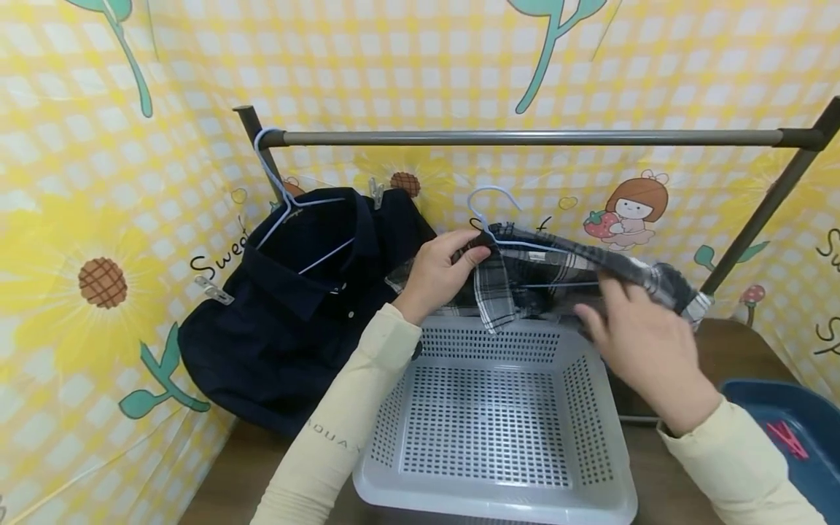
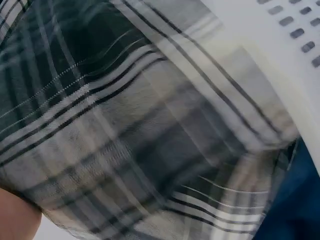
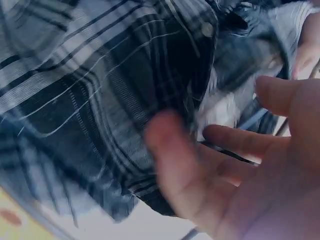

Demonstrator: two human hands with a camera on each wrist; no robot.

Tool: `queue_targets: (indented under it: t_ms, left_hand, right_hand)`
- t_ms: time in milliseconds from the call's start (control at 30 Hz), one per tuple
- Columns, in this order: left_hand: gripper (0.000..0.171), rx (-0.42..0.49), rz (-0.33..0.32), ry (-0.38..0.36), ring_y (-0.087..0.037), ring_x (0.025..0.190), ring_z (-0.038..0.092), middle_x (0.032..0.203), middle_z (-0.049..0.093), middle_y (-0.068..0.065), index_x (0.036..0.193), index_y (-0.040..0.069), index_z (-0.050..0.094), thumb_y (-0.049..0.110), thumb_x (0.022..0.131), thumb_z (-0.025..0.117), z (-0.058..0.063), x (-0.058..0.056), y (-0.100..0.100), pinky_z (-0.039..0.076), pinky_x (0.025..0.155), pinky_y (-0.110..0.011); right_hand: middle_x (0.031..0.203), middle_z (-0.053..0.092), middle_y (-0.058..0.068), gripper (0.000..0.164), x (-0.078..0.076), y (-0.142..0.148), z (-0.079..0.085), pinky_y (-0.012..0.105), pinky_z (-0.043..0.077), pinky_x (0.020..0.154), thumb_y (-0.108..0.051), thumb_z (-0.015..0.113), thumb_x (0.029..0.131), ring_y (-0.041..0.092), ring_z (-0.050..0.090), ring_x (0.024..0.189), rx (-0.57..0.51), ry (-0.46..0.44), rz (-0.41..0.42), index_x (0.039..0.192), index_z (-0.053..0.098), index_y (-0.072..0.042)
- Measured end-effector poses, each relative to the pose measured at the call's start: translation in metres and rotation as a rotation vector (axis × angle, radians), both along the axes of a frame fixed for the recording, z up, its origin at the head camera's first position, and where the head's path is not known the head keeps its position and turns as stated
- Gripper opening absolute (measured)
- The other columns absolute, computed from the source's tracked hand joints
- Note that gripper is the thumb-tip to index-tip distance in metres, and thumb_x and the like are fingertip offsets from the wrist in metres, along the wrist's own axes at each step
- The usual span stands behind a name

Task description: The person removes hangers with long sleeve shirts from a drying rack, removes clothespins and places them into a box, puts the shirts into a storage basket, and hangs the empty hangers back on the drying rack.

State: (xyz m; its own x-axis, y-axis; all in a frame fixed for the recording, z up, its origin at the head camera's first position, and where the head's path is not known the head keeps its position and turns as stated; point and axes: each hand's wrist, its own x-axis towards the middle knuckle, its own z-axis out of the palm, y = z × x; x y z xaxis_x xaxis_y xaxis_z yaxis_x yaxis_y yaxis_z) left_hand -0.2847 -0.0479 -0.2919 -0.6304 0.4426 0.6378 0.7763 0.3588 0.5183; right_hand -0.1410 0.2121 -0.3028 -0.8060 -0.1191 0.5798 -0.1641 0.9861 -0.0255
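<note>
A black, grey and white plaid shirt point(image 1: 571, 266) hangs over a light blue hanger point(image 1: 494, 191), its hook sticking up free below the rail. My left hand point(image 1: 438, 271) pinches the shirt's collar beside the hanger's neck, thumb on the near side. Over at the shirt's other shoulder, my right hand point(image 1: 646, 339) has its fingers spread loosely against the cloth. In the right wrist view these fingers point(image 3: 175, 160) are blurred and extended, with nothing gripped between them. Plaid cloth point(image 2: 125, 110) fills most of the left wrist view.
A dark navy shirt point(image 1: 295, 313) hangs from another blue hanger on the left end of the metal rail point(image 1: 525, 138), with clips at its shoulders. Below stands a white perforated basket point(image 1: 495, 503). A blue basin point(image 1: 755, 390) with a pink clothespin point(image 1: 787, 440) stands at right.
</note>
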Motion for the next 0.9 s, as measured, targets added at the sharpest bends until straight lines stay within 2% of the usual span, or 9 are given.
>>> queue_targets:
  t_ms: [67, 167, 233, 333, 400, 500, 600, 833, 900]
  left_hand:
    - [0.043, -0.030, 0.015, -0.001, -0.022, 0.120, 0.058, 0.137, 0.062, -0.009, 0.138, 0.008, 0.062, 0.033, 0.102, 0.061, -0.001, 0.000, 0.002, 0.047, 0.098, -0.035]
    - [0.045, -0.058, 0.019, -0.001, -0.021, 0.116, 0.059, 0.137, 0.062, -0.009, 0.138, 0.008, 0.062, 0.035, 0.103, 0.059, -0.002, -0.001, 0.004, 0.048, 0.095, -0.035]
    - [0.042, -0.059, 0.008, 0.008, -0.021, 0.115, 0.059, 0.135, 0.063, -0.009, 0.136, 0.008, 0.064, 0.033, 0.103, 0.059, -0.004, -0.002, 0.006, 0.048, 0.095, -0.034]
    - [0.031, -0.030, -0.032, 0.057, -0.021, 0.111, 0.061, 0.124, 0.068, -0.009, 0.126, 0.006, 0.070, 0.025, 0.103, 0.061, -0.006, -0.003, 0.007, 0.047, 0.094, -0.032]
    - [0.024, 0.004, -0.055, 0.110, -0.021, 0.105, 0.063, 0.114, 0.070, -0.009, 0.116, 0.005, 0.073, 0.020, 0.101, 0.063, -0.007, -0.004, 0.007, 0.048, 0.091, -0.031]
    - [0.016, 0.061, -0.059, 0.190, -0.020, 0.093, 0.064, 0.103, 0.072, -0.008, 0.106, 0.004, 0.074, 0.015, 0.100, 0.064, -0.006, -0.006, 0.008, 0.049, 0.084, -0.029]
    - [0.014, 0.121, -0.056, 0.210, -0.018, 0.084, 0.063, 0.097, 0.071, -0.007, 0.100, 0.004, 0.074, 0.014, 0.099, 0.064, -0.006, -0.008, 0.008, 0.048, 0.077, -0.029]
    - [0.016, 0.211, -0.057, 0.131, -0.015, 0.068, 0.054, 0.081, 0.065, -0.005, 0.091, 0.005, 0.071, 0.014, 0.101, 0.062, -0.007, -0.012, 0.006, 0.045, 0.069, -0.030]
    - [0.019, 0.228, -0.039, 0.089, -0.014, 0.065, 0.053, 0.077, 0.063, -0.004, 0.094, 0.004, 0.072, 0.017, 0.102, 0.060, -0.007, -0.012, 0.006, 0.044, 0.066, -0.029]
  right_hand:
    - [0.100, 0.060, 0.031, 0.046, 0.001, 0.008, 0.004, 0.058, 0.042, 0.044, -0.028, 0.068, 0.096, 0.047, 0.055, 0.062, -0.025, 0.069, -0.049, 0.122, 0.056, 0.007]
    - [0.102, 0.057, 0.033, 0.038, 0.002, 0.015, 0.011, 0.063, 0.041, 0.049, -0.023, 0.064, 0.098, 0.053, 0.053, 0.070, -0.075, 0.133, -0.119, 0.114, 0.055, 0.010]
    - [0.099, 0.057, 0.035, 0.036, 0.001, 0.019, 0.015, 0.063, 0.039, 0.048, -0.022, 0.061, 0.099, 0.055, 0.051, 0.067, -0.094, 0.216, -0.143, 0.111, 0.055, 0.012]
    - [0.098, 0.058, 0.037, 0.034, -0.002, 0.024, 0.020, 0.064, 0.038, 0.049, -0.019, 0.057, 0.100, 0.057, 0.049, 0.065, -0.123, 0.322, -0.166, 0.110, 0.057, 0.013]
    - [0.098, 0.058, 0.037, 0.031, -0.005, 0.028, 0.022, 0.065, 0.038, 0.051, -0.017, 0.056, 0.100, 0.057, 0.048, 0.064, -0.127, 0.338, -0.168, 0.109, 0.057, 0.013]
    - [0.097, 0.058, 0.035, 0.026, -0.009, 0.033, 0.023, 0.063, 0.039, 0.051, -0.014, 0.058, 0.098, 0.054, 0.047, 0.059, -0.124, 0.297, -0.151, 0.105, 0.057, 0.011]
    - [0.102, 0.057, 0.034, 0.026, -0.010, 0.038, 0.024, 0.060, 0.039, 0.047, -0.013, 0.062, 0.096, 0.047, 0.048, 0.054, -0.117, 0.192, -0.142, 0.107, 0.057, 0.011]
    - [0.113, 0.059, 0.032, 0.030, -0.012, 0.051, 0.028, 0.062, 0.042, 0.064, -0.014, 0.065, 0.096, 0.048, 0.058, 0.086, -0.246, -0.050, -0.095, 0.117, 0.060, 0.008]
    - [0.112, 0.060, 0.033, 0.032, -0.014, 0.053, 0.026, 0.058, 0.042, 0.062, -0.013, 0.066, 0.095, 0.046, 0.058, 0.082, -0.275, -0.084, -0.092, 0.117, 0.058, 0.009]
